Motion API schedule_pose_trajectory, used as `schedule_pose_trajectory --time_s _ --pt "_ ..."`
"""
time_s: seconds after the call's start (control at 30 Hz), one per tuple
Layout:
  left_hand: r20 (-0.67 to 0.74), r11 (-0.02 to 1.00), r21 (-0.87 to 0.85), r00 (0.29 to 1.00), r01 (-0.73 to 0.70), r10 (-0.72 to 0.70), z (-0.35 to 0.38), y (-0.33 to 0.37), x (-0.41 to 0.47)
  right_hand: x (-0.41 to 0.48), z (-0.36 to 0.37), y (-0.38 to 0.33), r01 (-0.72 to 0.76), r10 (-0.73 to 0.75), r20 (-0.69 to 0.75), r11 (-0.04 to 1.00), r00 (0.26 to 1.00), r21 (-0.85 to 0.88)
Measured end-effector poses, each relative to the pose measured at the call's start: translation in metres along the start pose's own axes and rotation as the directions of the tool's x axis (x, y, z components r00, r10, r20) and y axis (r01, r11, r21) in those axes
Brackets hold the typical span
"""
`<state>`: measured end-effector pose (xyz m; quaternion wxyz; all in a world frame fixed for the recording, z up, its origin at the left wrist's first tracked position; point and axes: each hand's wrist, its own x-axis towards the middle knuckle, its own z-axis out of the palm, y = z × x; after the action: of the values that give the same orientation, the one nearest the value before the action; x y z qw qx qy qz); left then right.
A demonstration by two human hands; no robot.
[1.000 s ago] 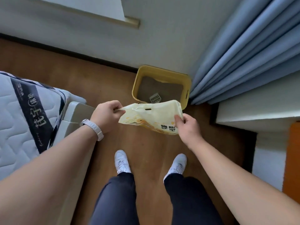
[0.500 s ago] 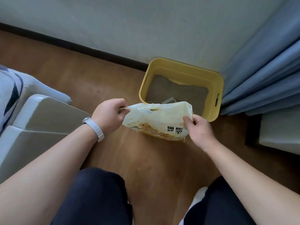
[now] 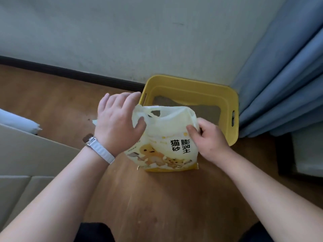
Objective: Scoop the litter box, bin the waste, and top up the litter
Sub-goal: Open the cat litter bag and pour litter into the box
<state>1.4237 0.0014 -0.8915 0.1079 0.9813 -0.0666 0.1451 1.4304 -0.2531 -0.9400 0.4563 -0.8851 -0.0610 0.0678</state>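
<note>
Leftmost, a pale grey cushioned furniture edge [image 3: 35, 154] fills the lower corner, with a white padded corner [image 3: 19, 123] above it on the brown wooden floor [image 3: 157, 198]. Next comes the left hand [image 3: 117, 123], a white watch strap [image 3: 100, 151] on its wrist. Its fingers are spread and loose, while the thumb presses the left upper edge of the pale yellow plastic cat-litter bag [image 3: 167, 142], so it touches the bag rather than clenching it. A small white scrap [image 3: 94, 121] lies on the floor just behind that hand. The bag stands upright on the floor between both hands, its top gaping open, black characters and orange cartoon cats printed on its front. On its right upper edge the right hand [image 3: 208, 137] pinches the plastic between thumb and curled fingers. Directly behind the bag sits the yellow rectangular plastic litter box [image 3: 227, 95] against the grey wall [image 3: 139, 32], grey litter [image 3: 206, 110] showing inside; the bag hides its near left part. Blue pleated curtains [image 3: 279, 84] hang beside the box.
</note>
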Motion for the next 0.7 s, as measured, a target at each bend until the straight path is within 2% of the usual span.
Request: schedule_pose_trajectory --time_s 0.13,0.2,0.3,0.33,0.43,0.5,0.63,0.7 --pt "0.110 0.978 -0.187 0.987 -0.092 0.114 0.009 0.033 0.007 0.004 -0.004 0.007 0.129 -0.131 -0.008 0.983 0.991 -0.128" --pt "0.177 0.947 -0.311 0.973 -0.086 0.147 0.010 0.037 0.005 0.007 -0.001 0.009 0.203 -0.210 -0.011 0.957 0.978 -0.210" --pt "0.178 0.881 -0.472 0.977 -0.021 0.119 0.005 0.035 0.005 0.008 0.005 0.009 0.210 -0.222 -0.020 0.943 0.975 -0.258" --pt "0.198 0.879 -0.478 0.974 -0.003 0.111 0.004 0.035 0.005 0.008 0.007 0.009 0.208 -0.221 -0.025 0.945 0.975 -0.253" --pt "0.239 0.971 -0.222 0.960 -0.089 0.143 0.011 0.035 0.008 0.006 0.008 0.008 0.216 -0.226 -0.028 0.955 0.974 -0.206" --pt "0.223 0.988 -0.091 0.964 -0.127 0.144 0.018 0.026 0.011 0.008 0.004 0.007 0.229 -0.236 -0.034 0.964 0.971 -0.136" --pt "0.056 0.976 -0.095 0.978 -0.194 0.199 0.026 0.011 0.015 0.008 -0.002 -0.001 0.261 -0.258 0.054 0.962 0.965 -0.080" --pt "-0.016 0.971 -0.080 0.974 -0.226 0.226 0.030 0.011 0.016 0.006 -0.006 -0.008 0.148 -0.166 0.175 0.983 0.970 0.110"
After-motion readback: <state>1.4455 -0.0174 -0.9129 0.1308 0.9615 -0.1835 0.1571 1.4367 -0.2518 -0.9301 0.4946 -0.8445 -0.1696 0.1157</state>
